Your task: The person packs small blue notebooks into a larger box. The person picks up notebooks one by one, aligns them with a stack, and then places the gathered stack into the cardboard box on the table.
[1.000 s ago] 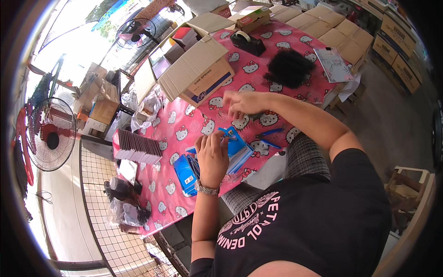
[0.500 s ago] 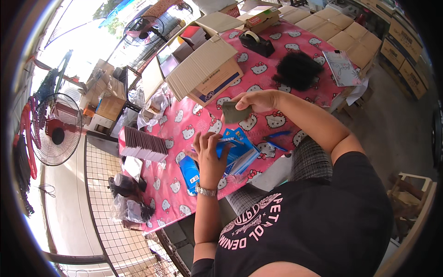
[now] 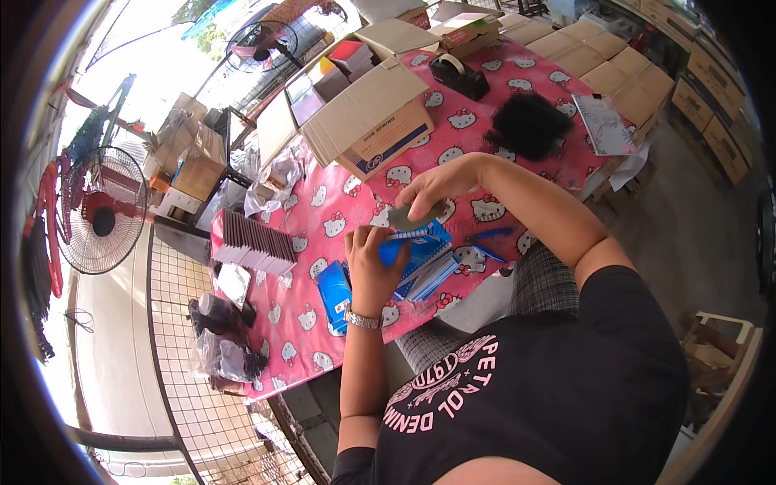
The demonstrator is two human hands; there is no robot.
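My left hand (image 3: 372, 263), with a metal watch at its wrist, is closed over the upper left end of a blue-covered notebook (image 3: 416, 252). A row of holes or coil loops runs along the notebook's upper edge. My right hand (image 3: 440, 187) pinches a flat olive-green pad or plate (image 3: 410, 217) just above that edge; whether the two touch I cannot tell. Other blue notebooks (image 3: 436, 277) lie under and beside the held one. A second small pile of blue notebooks (image 3: 332, 293) sits left of my left wrist. Blue-handled pliers (image 3: 490, 241) rest to the right.
A row of upright dark-edged notebooks (image 3: 252, 242) stands at left. Beyond my hands is an open carton (image 3: 376, 133) with books inside. A tape dispenser (image 3: 459, 77), a black bristly heap (image 3: 529, 125) and a spiral-bound pad (image 3: 603, 124) lie on the pink tablecloth (image 3: 335, 222).
My left hand has gone from spread fingers to a closed grip on the notebook's edge. My right hand has brought the olive-green piece down toward that edge and tilted it flatter.
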